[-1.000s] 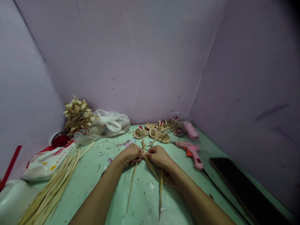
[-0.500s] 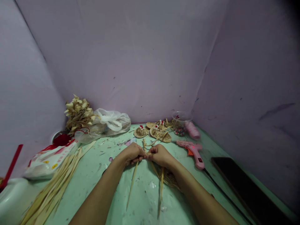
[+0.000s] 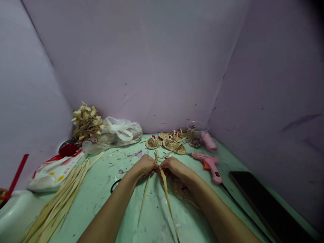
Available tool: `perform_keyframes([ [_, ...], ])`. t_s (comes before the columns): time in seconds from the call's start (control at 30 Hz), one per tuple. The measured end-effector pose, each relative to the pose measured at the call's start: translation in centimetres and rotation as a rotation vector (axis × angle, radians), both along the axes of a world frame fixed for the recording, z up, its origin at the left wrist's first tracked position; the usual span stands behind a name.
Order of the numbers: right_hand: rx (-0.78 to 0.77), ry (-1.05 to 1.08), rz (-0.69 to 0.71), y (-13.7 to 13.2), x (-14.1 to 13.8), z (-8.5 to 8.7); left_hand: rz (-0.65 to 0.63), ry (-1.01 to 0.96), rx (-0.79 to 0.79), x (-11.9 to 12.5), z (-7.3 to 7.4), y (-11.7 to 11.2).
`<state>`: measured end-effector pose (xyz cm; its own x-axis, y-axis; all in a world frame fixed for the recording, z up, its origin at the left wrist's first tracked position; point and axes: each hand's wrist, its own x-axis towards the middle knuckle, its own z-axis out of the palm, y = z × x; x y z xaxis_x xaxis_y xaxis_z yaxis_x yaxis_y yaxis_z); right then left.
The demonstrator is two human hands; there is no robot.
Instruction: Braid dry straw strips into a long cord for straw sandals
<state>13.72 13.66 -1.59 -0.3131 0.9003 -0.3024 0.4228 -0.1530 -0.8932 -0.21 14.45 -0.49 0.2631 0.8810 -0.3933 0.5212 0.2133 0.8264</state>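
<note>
The plaiting looks under way rather than finished: a short length of plait [image 3: 156, 156] is already formed just above the fingertips near the centre of the frame, while the strips below it hang loose and, by the look of it, remain to be worked in. The left hand [image 3: 146, 164] and the right hand [image 3: 172, 166] meet close together at the plait's lower end, both pinched on it, though the exact grip of the right fingertips is hidden. How long the plait is meant to become, I cannot tell. It looks narrow, knotty and straw-coloured — crossed tightly, with small ends sticking out at its top. From the pinch, a long strip [image 3: 165, 192] runs to the bottom edge, broad and flat at first, then narrowing; a thinner strand [image 3: 143, 202] hangs beneath the left hand, slanting toward lower centre. Partly under the right forearm lies a coiled woven piece [image 3: 183, 190] — whether it joins the plait is hidden. A bundle of loose strips [image 3: 60, 195] lies unplaited on the bench [image 3: 88, 202], at lower left.
</note>
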Motion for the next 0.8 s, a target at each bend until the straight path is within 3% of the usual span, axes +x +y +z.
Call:
perform_keyframes([
  [0.13,0.074,-0.01,-0.124,-0.1,-0.3,-0.3,0.005,-0.039,0.033,-0.2,-0.3,0.1],
  [0.3,-0.195,0.243,-0.285,-1.1,-1.4,1.3,0.046,-0.125,0.029,0.1,0.3,0.1],
  [0.43,-0.302,0.37,-0.284,-1.4,-1.6,2.0,0.062,-0.156,0.014,0.6,0.7,-0.1],
  [0.6,-0.294,0.249,-0.287,-0.8,-1.1,1.2,0.04,-0.147,0.045,0.6,0.2,0.0],
  [0.8,-0.134,0.198,-0.333,-0.5,-0.8,0.6,-0.152,-0.17,0.022,-0.6,-0.2,0.4],
])
